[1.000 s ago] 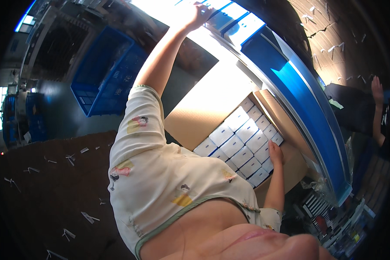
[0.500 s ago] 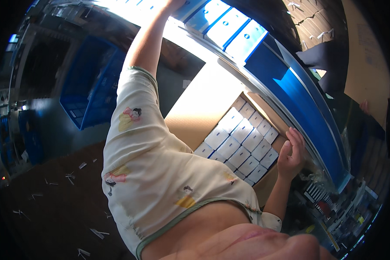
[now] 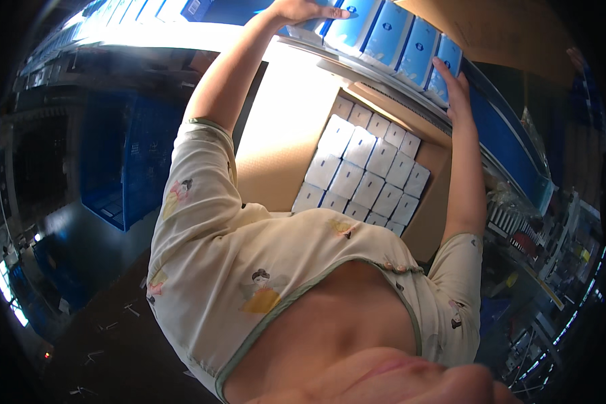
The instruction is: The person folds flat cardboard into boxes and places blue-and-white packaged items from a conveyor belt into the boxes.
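A row of blue-and-white tissue packs (image 3: pixel 387 35) stands side by side on the belt line at the top of the view. My left hand (image 3: pixel 304 11) grips the row's left end, thumb stretched over the pack tops and the other fingers partly out of view. Against the row's right end presses my right hand (image 3: pixel 456 93), its fingers pointing up along the last pack. Right below, between my body and the line, sits an open cardboard box (image 3: pixel 427 202) holding several layers of upright white tissue packs (image 3: pixel 367 165).
More packs (image 3: pixel 124 12) line the conveyor to the left. A blue plastic crate (image 3: pixel 131 158) rests on the floor at left. The blue side rail (image 3: pixel 501 128) curves away at right, near machine parts (image 3: pixel 518 229). A cardboard sheet (image 3: pixel 498 34) rises behind the line.
My right hand has gone up from beside the box to the row's right end. The left hand has shifted right onto the packs, and the row now lies between both hands.
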`<act>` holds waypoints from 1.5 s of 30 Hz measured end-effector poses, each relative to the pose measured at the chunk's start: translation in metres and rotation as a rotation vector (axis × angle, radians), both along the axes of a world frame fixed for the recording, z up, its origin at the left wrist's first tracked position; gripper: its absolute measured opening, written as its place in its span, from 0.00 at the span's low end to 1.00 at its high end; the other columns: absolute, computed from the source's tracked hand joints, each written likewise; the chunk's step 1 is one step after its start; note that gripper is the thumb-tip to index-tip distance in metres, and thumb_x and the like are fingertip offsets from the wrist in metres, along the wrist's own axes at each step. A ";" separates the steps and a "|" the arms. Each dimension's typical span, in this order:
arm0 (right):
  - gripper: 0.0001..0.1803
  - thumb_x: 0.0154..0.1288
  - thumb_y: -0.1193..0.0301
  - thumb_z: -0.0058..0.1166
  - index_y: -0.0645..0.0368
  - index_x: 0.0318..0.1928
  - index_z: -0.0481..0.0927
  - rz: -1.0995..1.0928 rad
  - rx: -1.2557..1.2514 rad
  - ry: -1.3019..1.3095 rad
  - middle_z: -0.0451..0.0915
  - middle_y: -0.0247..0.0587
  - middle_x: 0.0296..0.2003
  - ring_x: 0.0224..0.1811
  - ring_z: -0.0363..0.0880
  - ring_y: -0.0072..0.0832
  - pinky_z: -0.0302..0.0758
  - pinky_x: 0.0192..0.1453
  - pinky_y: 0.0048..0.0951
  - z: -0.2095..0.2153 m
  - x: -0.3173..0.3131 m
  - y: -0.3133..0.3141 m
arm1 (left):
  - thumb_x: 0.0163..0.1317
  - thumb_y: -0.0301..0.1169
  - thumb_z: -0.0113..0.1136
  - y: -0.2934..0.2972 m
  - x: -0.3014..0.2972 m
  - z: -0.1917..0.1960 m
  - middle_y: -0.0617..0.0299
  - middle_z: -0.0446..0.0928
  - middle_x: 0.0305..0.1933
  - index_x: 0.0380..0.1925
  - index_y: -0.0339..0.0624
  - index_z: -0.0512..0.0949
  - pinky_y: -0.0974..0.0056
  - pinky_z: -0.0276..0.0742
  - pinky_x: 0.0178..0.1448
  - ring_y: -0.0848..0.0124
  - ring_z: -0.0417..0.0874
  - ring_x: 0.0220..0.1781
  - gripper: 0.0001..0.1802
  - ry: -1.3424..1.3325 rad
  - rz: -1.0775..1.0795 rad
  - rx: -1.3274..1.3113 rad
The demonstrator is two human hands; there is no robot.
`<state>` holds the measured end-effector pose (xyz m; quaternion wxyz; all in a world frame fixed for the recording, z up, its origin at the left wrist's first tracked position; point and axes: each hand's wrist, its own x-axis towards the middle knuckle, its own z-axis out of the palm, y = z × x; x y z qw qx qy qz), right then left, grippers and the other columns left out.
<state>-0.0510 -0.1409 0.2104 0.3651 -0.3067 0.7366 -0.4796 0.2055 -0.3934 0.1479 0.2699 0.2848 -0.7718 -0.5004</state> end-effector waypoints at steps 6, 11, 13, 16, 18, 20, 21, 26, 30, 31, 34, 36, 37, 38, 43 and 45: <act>0.38 0.42 0.55 0.66 0.67 0.49 0.67 -0.150 -0.335 0.129 0.71 0.47 0.45 0.46 0.71 0.30 0.66 0.53 0.27 0.037 -0.012 0.060 | 0.35 0.46 0.73 0.098 -0.014 0.124 0.48 0.71 0.46 0.57 0.31 0.56 0.62 0.70 0.51 0.61 0.73 0.49 0.53 0.111 0.080 -0.308; 0.36 0.46 0.70 0.62 0.69 0.54 0.59 -0.306 -0.693 0.533 0.68 0.49 0.49 0.49 0.70 0.33 0.69 0.52 0.31 0.057 0.032 0.167 | 0.34 0.53 0.70 0.198 0.020 0.122 0.43 0.71 0.45 0.58 0.35 0.47 0.59 0.78 0.42 0.57 0.79 0.42 0.58 0.185 0.092 -0.472; 0.39 0.46 0.74 0.61 0.69 0.58 0.55 -0.193 -0.779 0.477 0.65 0.50 0.51 0.51 0.68 0.35 0.67 0.54 0.33 0.040 0.046 0.209 | 0.35 0.54 0.70 0.240 0.036 0.107 0.45 0.73 0.43 0.58 0.39 0.41 0.62 0.81 0.36 0.57 0.82 0.36 0.60 0.195 -0.038 -0.482; 0.41 0.45 0.73 0.62 0.68 0.58 0.55 -0.359 -0.504 0.317 0.64 0.49 0.52 0.53 0.66 0.34 0.64 0.56 0.34 -0.007 0.070 0.261 | 0.38 0.53 0.68 0.290 0.045 0.066 0.43 0.74 0.42 0.59 0.40 0.41 0.61 0.81 0.37 0.54 0.81 0.36 0.58 0.012 -0.008 -0.361; 0.46 0.41 0.65 0.68 0.68 0.58 0.56 -0.445 -0.329 0.166 0.64 0.47 0.52 0.53 0.65 0.31 0.63 0.57 0.30 -0.028 0.086 0.257 | 0.41 0.53 0.67 0.307 0.038 0.037 0.41 0.72 0.44 0.60 0.39 0.39 0.59 0.80 0.40 0.52 0.81 0.38 0.58 -0.317 0.023 -0.164; 0.45 0.45 0.59 0.66 0.68 0.57 0.57 -0.320 -0.169 0.116 0.65 0.50 0.52 0.53 0.67 0.35 0.63 0.56 0.30 -0.090 0.063 0.258 | 0.42 0.57 0.64 0.303 0.018 -0.006 0.36 0.68 0.48 0.62 0.38 0.37 0.53 0.77 0.46 0.48 0.76 0.47 0.59 -0.402 -0.006 -0.064; 0.45 0.46 0.55 0.63 0.70 0.57 0.57 -0.249 -0.007 0.178 0.64 0.55 0.53 0.54 0.66 0.39 0.63 0.57 0.31 -0.100 0.047 0.252 | 0.44 0.58 0.61 0.300 0.008 -0.030 0.34 0.66 0.49 0.62 0.37 0.37 0.52 0.76 0.48 0.47 0.74 0.49 0.59 -0.385 0.071 0.081; 0.48 0.45 0.42 0.56 0.51 0.63 0.54 0.165 0.129 0.917 0.55 0.53 0.61 0.62 0.54 0.53 0.58 0.60 0.49 -0.080 0.032 0.231 | 0.44 0.37 0.68 0.276 0.000 -0.004 0.44 0.53 0.64 0.65 0.52 0.45 0.55 0.70 0.52 0.51 0.73 0.49 0.51 -0.375 -0.207 0.303; 0.45 0.40 0.39 0.57 0.24 0.62 0.53 0.475 0.336 1.153 0.50 0.38 0.65 0.65 0.44 0.59 0.53 0.58 0.64 -0.060 0.058 0.217 | 0.40 0.35 0.68 0.279 0.010 0.004 0.43 0.33 0.68 0.65 0.60 0.44 0.53 0.59 0.63 0.44 0.56 0.63 0.54 -0.684 -0.457 -0.550; 0.44 0.39 0.38 0.57 0.19 0.61 0.53 0.478 0.395 1.180 0.50 0.34 0.65 0.65 0.43 0.60 0.52 0.58 0.67 -0.063 0.059 0.209 | 0.40 0.35 0.69 0.274 0.004 0.002 0.42 0.33 0.68 0.65 0.60 0.44 0.52 0.58 0.64 0.44 0.55 0.64 0.55 -0.681 -0.504 -0.396; 0.52 0.31 0.38 0.62 0.20 0.62 0.52 0.521 0.422 0.990 0.46 0.38 0.67 0.65 0.42 0.62 0.51 0.59 0.65 -0.077 0.033 0.181 | 0.34 0.38 0.71 0.257 -0.017 -0.003 0.39 0.39 0.67 0.64 0.57 0.48 0.52 0.58 0.63 0.44 0.56 0.64 0.56 -0.600 -0.549 -0.231; 0.52 0.32 0.47 0.67 0.22 0.62 0.54 0.652 0.475 0.741 0.45 0.43 0.67 0.67 0.37 0.56 0.50 0.64 0.54 -0.076 0.008 0.161 | 0.32 0.42 0.71 0.239 -0.025 -0.015 0.38 0.44 0.66 0.63 0.55 0.51 0.54 0.59 0.63 0.45 0.57 0.63 0.55 -0.631 -0.597 -0.276; 0.49 0.36 0.49 0.66 0.27 0.62 0.56 0.735 0.484 0.695 0.49 0.45 0.65 0.67 0.47 0.47 0.55 0.64 0.44 -0.081 -0.009 0.148 | 0.31 0.44 0.72 0.230 -0.032 -0.020 0.37 0.46 0.65 0.63 0.54 0.53 0.55 0.60 0.63 0.46 0.57 0.63 0.55 -0.644 -0.624 -0.300; 0.47 0.39 0.49 0.65 0.32 0.63 0.57 0.786 0.542 0.420 0.54 0.46 0.64 0.64 0.54 0.43 0.57 0.63 0.39 -0.073 -0.024 0.130 | 0.30 0.49 0.71 0.216 -0.048 -0.021 0.40 0.48 0.65 0.62 0.50 0.55 0.57 0.64 0.60 0.49 0.58 0.63 0.56 -0.744 -0.682 -0.277; 0.32 0.52 0.53 0.54 0.47 0.57 0.67 0.622 0.685 0.841 0.70 0.46 0.54 0.56 0.68 0.41 0.64 0.59 0.37 -0.096 -0.008 0.117 | 0.51 0.52 0.57 0.188 -0.079 -0.051 0.48 0.77 0.41 0.40 0.43 0.77 0.60 0.74 0.48 0.63 0.79 0.41 0.25 -0.646 -0.529 -0.287; 0.24 0.57 0.56 0.50 0.50 0.53 0.71 0.494 0.164 1.139 0.71 0.41 0.53 0.60 0.62 0.40 0.53 0.64 0.40 -0.101 0.017 0.159 | 0.57 0.51 0.51 0.228 -0.059 -0.037 0.52 0.58 0.62 0.65 0.51 0.43 0.51 0.69 0.57 0.57 0.66 0.60 0.41 -0.824 -0.348 -0.567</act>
